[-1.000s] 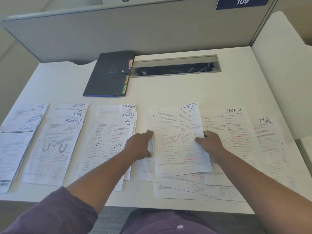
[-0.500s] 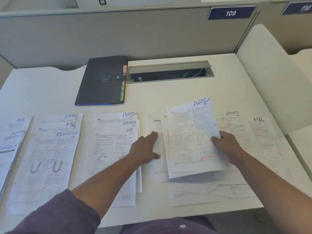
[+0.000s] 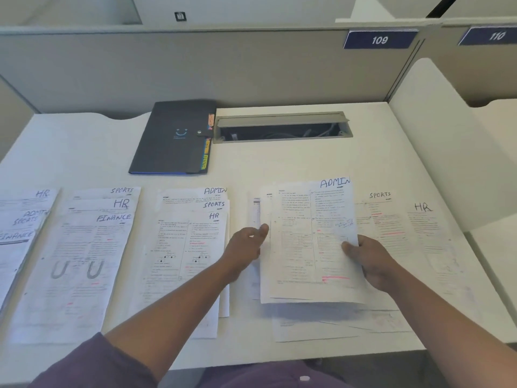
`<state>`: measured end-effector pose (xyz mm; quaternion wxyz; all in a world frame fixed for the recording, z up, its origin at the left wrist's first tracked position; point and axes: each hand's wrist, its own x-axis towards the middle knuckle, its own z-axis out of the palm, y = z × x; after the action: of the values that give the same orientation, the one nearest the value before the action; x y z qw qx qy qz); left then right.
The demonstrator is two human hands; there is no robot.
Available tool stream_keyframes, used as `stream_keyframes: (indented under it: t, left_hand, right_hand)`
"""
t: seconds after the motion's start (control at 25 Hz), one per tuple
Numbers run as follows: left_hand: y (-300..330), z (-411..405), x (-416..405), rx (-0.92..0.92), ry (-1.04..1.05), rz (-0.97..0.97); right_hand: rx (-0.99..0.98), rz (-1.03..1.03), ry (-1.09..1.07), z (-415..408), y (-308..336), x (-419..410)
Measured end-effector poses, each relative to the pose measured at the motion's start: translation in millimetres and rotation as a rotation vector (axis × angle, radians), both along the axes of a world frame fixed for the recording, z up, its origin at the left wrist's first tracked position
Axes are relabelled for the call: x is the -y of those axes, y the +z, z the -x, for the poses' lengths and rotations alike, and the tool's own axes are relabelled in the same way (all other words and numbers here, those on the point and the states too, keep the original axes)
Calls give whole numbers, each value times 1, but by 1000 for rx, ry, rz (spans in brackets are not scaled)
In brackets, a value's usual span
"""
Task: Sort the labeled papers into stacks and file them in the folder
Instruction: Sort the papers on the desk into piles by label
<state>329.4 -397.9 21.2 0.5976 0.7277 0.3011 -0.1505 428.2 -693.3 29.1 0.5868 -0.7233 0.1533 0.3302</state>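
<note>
My right hand (image 3: 369,261) grips the right edge of a sheet marked ADMIN (image 3: 307,239), lifted slightly above a loose pile of papers (image 3: 321,323) in front of me. My left hand (image 3: 246,247) rests at that sheet's left edge with fingers spread, touching the papers beneath. To the right lie sheets marked SPORTS (image 3: 383,217) and HR (image 3: 428,228). To the left are overlapping stacks: one topped HR (image 3: 187,253), one topped FINANCE (image 3: 81,264), and one at the far left (image 3: 19,228). The dark folder (image 3: 173,138) lies shut at the back.
An open cable tray (image 3: 282,130) is set into the white desk (image 3: 279,169) right of the folder. Grey partitions (image 3: 195,68) wall the back, and a white divider (image 3: 442,135) stands on the right. The desk's front edge runs just below the paper pile.
My right hand has raised the ADMIN sheet off the pile and shifted it slightly right. My left hand has stayed at its left edge. The camera has tilted upward.
</note>
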Motion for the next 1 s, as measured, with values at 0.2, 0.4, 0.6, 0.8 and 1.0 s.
stream_keyframes:
  t: [0.2, 0.4, 0.6, 0.8, 1.0]
  left_hand:
    - [-2, 16, 18, -56, 247, -52]
    - [-1, 22, 12, -73, 310, -114]
    - [-2, 21, 17, -112, 274, -119]
    - [-13, 19, 16, -140, 291, -67]
    - [-21, 21, 16, -139, 263, -86]
  right_hand:
    - [120, 80, 111, 6, -5, 7]
    - [212, 155, 28, -14, -2, 31]
    - [-98, -68, 88, -10, -8, 41]
    - [-192, -110, 172, 15, -16, 18]
    - [-164, -61, 239, 30, -18, -4]
